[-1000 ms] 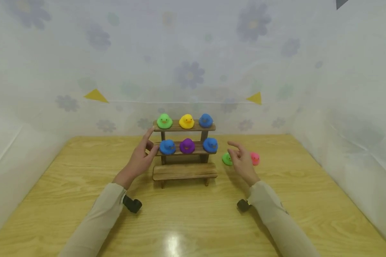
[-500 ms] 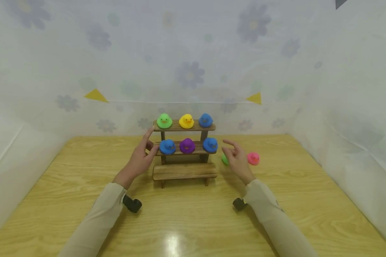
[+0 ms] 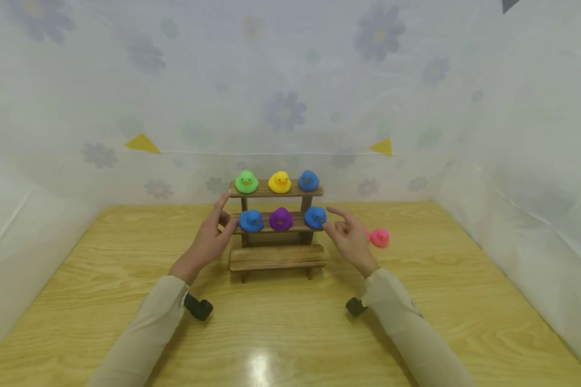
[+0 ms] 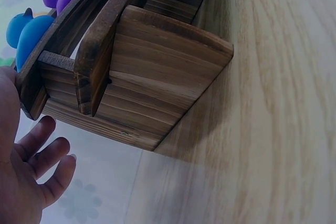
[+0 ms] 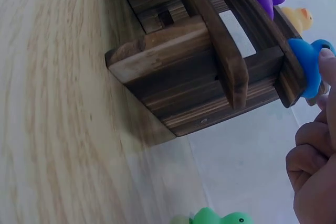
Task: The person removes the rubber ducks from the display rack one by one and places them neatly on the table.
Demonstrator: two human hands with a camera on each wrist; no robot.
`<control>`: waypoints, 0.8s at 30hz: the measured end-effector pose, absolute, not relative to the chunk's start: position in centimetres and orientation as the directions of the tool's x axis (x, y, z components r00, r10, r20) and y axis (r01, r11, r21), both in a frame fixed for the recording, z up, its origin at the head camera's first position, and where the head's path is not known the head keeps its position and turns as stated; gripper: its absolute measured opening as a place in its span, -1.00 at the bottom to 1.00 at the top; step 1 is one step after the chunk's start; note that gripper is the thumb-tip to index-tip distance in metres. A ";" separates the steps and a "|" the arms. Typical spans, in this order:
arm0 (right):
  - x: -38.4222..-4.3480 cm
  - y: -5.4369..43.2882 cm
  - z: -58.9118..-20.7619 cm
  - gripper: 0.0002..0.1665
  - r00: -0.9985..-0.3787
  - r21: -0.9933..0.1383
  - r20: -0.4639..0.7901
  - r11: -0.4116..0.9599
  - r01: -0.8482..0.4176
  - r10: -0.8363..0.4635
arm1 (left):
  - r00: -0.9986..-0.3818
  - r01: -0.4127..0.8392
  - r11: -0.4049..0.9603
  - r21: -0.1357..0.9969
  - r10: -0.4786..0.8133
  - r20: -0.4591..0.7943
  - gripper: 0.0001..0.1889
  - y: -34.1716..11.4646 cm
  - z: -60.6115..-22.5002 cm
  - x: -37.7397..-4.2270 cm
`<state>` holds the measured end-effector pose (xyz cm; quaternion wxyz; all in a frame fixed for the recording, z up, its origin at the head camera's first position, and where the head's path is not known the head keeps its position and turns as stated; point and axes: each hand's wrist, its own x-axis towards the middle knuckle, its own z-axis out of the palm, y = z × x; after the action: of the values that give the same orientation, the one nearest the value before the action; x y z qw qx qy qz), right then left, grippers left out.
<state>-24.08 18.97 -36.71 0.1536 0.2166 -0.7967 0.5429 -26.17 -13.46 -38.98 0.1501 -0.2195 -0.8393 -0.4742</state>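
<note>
A dark wooden three-step stand (image 3: 278, 259) bears toy ducks on its upper two steps. Green (image 3: 246, 183), yellow (image 3: 280, 183) and blue ducks sit on top; a blue duck (image 3: 251, 221), a purple duck (image 3: 281, 219) and another blue duck (image 3: 315, 217) fill the middle step. My left hand (image 3: 210, 236) touches the stand's left side, index finger at the top step and thumb at the middle one. My right hand (image 3: 351, 239) is at the right-hand blue duck; in the right wrist view its thumb touches that duck (image 5: 307, 66), and the other fingers are curled.
Two pink ducks, one mostly hidden and the other (image 3: 380, 237) in plain sight, lie on the wooden table (image 3: 281, 333) beyond the right hand. A green duck (image 5: 218, 217) shows at the right wrist view's bottom edge. A flowered sheet (image 3: 285, 80) forms the back wall.
My right hand has moved left from beside the loose ducks to the right-hand blue duck on the middle step. The left hand stays at the stand, and the ducks keep their places.
</note>
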 end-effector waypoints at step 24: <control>-23.7 18.2 -35.7 -0.52 -0.849 -0.787 0.476 0.318 -0.528 -0.231 | -0.862 0.505 0.460 0.731 0.223 0.455 -0.34 -13.5 -39.1 -26.1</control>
<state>-23.69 18.19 -35.71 0.1391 0.2374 -0.7998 0.5335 -26.14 -13.45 -39.07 0.1491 -0.2164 -0.8412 -0.4726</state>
